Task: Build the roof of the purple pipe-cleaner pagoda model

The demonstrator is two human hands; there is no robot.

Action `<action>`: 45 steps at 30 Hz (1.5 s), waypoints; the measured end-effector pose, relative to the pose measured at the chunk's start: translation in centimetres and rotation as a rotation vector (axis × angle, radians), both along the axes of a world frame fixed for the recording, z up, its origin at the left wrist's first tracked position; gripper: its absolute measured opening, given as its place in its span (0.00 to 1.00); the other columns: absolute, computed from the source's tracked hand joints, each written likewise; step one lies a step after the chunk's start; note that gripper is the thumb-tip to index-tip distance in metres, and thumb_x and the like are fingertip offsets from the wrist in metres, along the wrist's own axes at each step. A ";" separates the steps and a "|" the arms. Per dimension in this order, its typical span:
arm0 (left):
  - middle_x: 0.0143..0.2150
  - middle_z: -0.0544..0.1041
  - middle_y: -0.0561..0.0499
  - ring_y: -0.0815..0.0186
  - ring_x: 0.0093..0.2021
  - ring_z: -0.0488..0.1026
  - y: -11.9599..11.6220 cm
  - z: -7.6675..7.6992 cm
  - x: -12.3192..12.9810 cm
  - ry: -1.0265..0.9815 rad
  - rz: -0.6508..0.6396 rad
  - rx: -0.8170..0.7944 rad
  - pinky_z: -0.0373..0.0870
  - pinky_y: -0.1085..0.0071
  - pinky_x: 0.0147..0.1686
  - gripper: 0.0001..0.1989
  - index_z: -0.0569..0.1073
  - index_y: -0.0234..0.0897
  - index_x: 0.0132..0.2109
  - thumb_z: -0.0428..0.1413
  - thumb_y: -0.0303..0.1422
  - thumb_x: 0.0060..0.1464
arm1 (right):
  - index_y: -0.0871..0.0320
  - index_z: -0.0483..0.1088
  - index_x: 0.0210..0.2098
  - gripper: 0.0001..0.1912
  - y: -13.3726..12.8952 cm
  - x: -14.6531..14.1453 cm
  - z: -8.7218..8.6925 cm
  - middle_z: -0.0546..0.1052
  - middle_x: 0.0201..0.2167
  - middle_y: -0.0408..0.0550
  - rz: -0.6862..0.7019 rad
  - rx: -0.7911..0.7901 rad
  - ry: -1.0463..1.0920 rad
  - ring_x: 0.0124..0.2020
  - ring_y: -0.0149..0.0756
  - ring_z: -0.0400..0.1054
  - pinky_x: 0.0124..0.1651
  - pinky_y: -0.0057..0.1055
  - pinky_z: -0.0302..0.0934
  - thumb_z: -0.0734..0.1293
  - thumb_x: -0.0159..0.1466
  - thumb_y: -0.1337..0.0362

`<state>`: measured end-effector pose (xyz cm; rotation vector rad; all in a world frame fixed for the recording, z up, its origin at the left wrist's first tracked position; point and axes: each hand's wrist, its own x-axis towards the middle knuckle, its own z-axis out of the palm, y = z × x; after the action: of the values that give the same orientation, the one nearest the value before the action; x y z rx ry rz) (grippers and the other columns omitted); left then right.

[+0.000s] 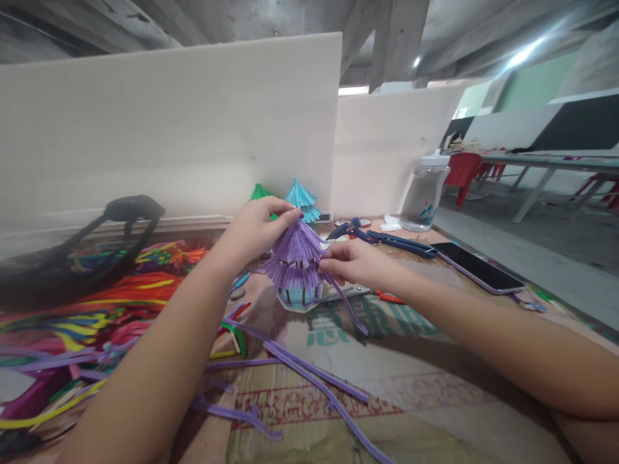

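Observation:
A small purple model pagoda stands upright in front of me, with two tiers of pipe-cleaner roof over a pale blue walled base. My left hand pinches the tip of its upper roof from the left. At the right edge of the roof, my right hand has thumb and fingers closed on a purple pipe cleaner whose loose end hangs down to the table. Whether that strip is joined to the roof is hidden by the fingers. Loose purple pipe cleaners lie nearer to me.
Behind stand a blue model pagoda and a green one. To the right are a glue gun, a phone and a water bottle. Scissors lie beside the base. Coloured pipe cleaners and a blurred black strap-like object fill the left.

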<state>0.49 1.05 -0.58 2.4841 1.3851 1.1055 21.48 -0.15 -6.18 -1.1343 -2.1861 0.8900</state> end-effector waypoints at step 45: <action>0.46 0.75 0.46 0.59 0.43 0.74 -0.9 -0.3 0.6 0.108 -0.076 -0.104 0.70 0.65 0.43 0.27 0.65 0.37 0.59 0.57 0.39 0.53 | 0.56 0.73 0.41 0.13 -0.3 3.2 3.6 0.78 0.31 0.46 -0.054 0.142 -0.377 0.31 0.33 0.70 0.31 0.28 0.57 0.64 0.65 0.55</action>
<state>1.04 0.14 -0.93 2.5315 1.3261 0.8736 24.71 -0.40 -2.61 -1.3712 -2.4558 0.5189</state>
